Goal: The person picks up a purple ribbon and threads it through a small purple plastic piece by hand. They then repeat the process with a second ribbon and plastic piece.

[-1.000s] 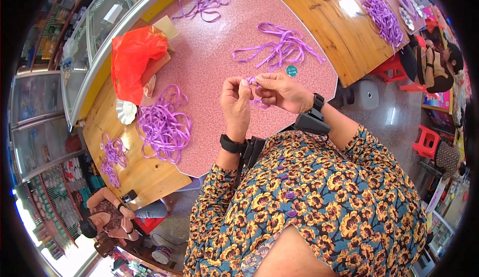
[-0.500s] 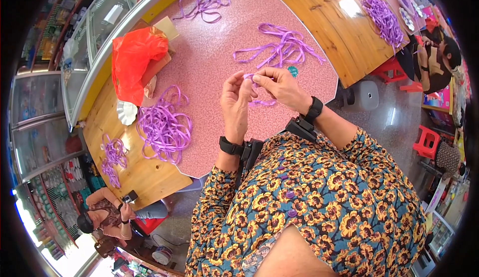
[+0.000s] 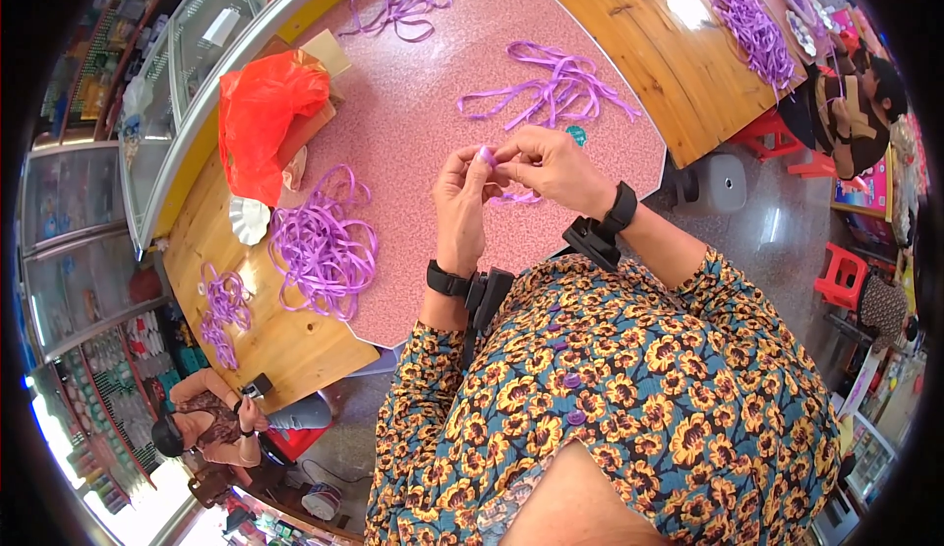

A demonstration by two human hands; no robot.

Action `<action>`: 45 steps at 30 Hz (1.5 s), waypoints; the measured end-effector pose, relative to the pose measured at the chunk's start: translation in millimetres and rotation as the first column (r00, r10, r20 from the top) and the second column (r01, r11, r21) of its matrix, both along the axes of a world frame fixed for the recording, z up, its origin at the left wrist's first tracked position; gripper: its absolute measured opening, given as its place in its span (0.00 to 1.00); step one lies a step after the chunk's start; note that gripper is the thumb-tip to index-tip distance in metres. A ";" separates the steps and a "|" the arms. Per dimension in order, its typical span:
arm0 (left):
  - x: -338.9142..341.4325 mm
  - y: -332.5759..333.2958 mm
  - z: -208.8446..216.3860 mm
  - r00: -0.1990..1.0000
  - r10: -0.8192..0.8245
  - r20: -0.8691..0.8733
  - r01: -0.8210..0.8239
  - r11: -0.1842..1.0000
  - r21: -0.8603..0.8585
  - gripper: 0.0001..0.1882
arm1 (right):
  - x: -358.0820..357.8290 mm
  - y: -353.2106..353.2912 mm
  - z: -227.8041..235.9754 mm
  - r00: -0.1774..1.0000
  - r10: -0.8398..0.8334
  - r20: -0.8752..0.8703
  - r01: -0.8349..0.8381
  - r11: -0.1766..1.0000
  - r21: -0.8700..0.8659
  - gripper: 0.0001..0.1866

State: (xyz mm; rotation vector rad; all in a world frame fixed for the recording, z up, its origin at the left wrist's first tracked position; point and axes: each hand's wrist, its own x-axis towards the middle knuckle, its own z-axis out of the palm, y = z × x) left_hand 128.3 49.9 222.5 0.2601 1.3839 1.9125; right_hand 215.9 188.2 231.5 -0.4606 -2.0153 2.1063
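Note:
Between the fingertips of both hands is a purple ribbon (image 3: 487, 156), folded or looped small; its tail lies below the hands on the pink tabletop (image 3: 433, 93). My left hand (image 3: 460, 190) is closed, thumb and fingers pinching the loop from the left. My right hand (image 3: 554, 168) pinches the ribbon from the right, with its fingers curled. The exact fold is partly covered by my fingertips. Just beyond my hands lies a loose tangle of purple ribbon (image 3: 560, 82). A small teal round piece (image 3: 576, 136) rests beside my right hand.
A larger ribbon heap (image 3: 324, 246) lies left, near a box under a red plastic bag (image 3: 270, 118) and a white fluted dish (image 3: 250, 221). More ribbon (image 3: 403, 0) is at the back and on the wooden table (image 3: 639, 44). Other people sit at lower left and far right.
My right fingers have shifted slightly left and curled over the ribbon, which now wraps around the left thumb tip. At far right, the other person's arms have moved.

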 end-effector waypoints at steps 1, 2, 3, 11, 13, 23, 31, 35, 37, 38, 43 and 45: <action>1.0 0.9 0.3 1.000 0.000 0.001 0.000 1.000 -0.001 0.10 | -0.4 2.0 -3.4 0.998 0.003 -0.066 0.016 0.959 0.284 0.07; 1.8 1.9 0.4 0.999 -0.030 -0.013 0.030 0.999 -0.011 0.10 | -0.2 2.7 -6.0 0.991 0.024 -0.129 0.050 0.839 0.542 0.07; 2.5 2.2 0.4 0.998 -0.061 -0.027 0.060 0.998 -0.023 0.10 | 1.2 0.7 -8.1 0.991 0.024 -0.128 0.050 0.839 0.542 0.07; -6.9 -10.7 -29.3 0.988 -0.077 -0.132 0.071 0.996 -0.053 0.10 | 4.0 -0.5 -8.1 0.998 0.064 -0.013 -0.056 0.941 0.335 0.07; -7.2 -11.7 -30.4 0.992 -0.065 -0.104 0.061 0.997 -0.037 0.10 | 4.9 4.6 -7.7 0.999 0.039 0.006 -0.040 0.972 0.232 0.07; -5.9 -19.5 -20.2 0.998 -0.052 -0.044 0.052 0.999 0.004 0.07 | 7.1 20.8 -5.9 0.999 -0.041 -0.014 0.041 0.998 0.056 0.07; -5.4 -30.0 -2.3 0.903 -0.346 -0.253 0.304 0.933 -0.191 0.07 | 10.0 29.0 -11.5 0.995 -0.092 0.043 0.088 0.992 0.089 0.08; -7.7 -27.6 4.5 0.953 -0.221 -0.208 0.207 0.974 -0.088 0.06 | 11.0 27.9 -15.3 0.989 -0.118 0.090 0.113 0.992 0.056 0.09; -9.6 -26.2 6.3 0.961 -0.190 -0.201 0.183 0.982 -0.049 0.06 | 12.2 24.2 -20.9 0.986 -0.114 0.119 0.110 0.993 0.039 0.10; -9.9 -24.7 6.8 0.971 -0.164 -0.171 0.165 0.986 -0.010 0.06 | 13.0 23.3 -23.3 0.983 -0.111 0.149 0.109 0.994 0.022 0.10; -6.9 -18.8 13.2 0.984 -0.168 0.053 0.161 0.981 0.108 0.05 | 11.2 22.4 -26.0 0.982 -0.154 0.110 0.156 0.988 -0.009 0.09; -3.2 -14.6 15.2 0.973 -0.173 0.156 0.132 0.962 0.240 0.05 | 9.4 20.9 -25.8 0.979 -0.182 0.090 0.184 0.983 -0.018 0.08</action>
